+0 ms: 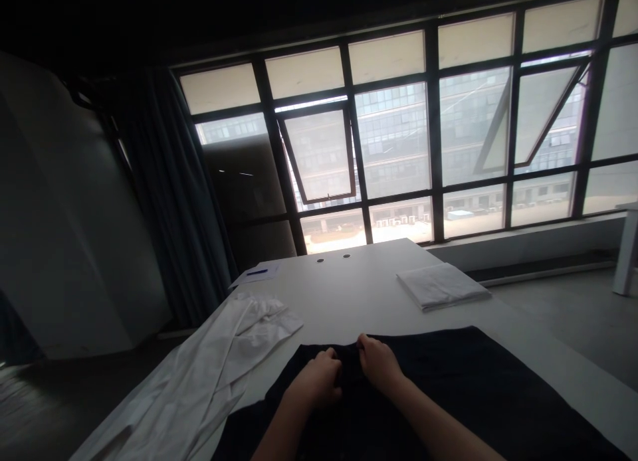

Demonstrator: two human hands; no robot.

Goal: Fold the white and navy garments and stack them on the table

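At the near end of the table [339,308], a dark cloth [458,381] lies spread broadly, reaching toward the right edge. The left hand [323,376] and the right hand [379,363] sit close together at the cloth's far border, not touching each other. Both have curled fingers and seem to pinch the fabric there, probably because a border gives thumb and finger something to catch; the fingertips are partly hidden.

Along the left edge lies a rumpled white cloth [214,361], loosely laid, perhaps to leave the middle free for the dark one. Farther on, a folded white cloth [443,285] rests flat by the right edge, likely folded to take little room. Near the far left corner, a pen [257,272] lies on paper [272,270], maybe weighting it. Beyond the far edge stand windows [393,142].
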